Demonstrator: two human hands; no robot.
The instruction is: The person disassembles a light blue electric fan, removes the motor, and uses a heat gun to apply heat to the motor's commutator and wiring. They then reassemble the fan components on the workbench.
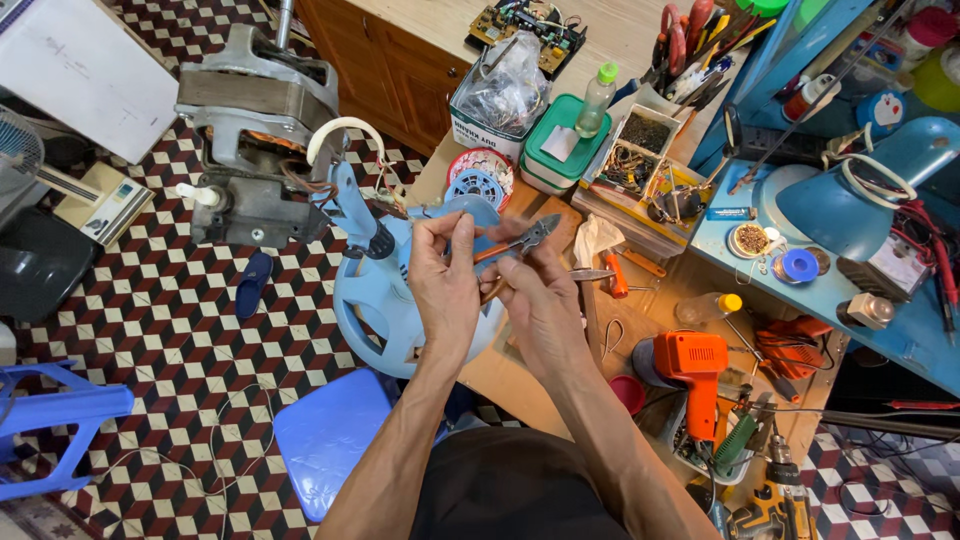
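Cutting step in hand, by the look of it. Right hand grips orange-handled cutters, fingers closed on the handles, held above the table. Left hand pinches something small at the jaws, too small to identify. Next move calls for steady alignment. Blue fan housing sits just behind.
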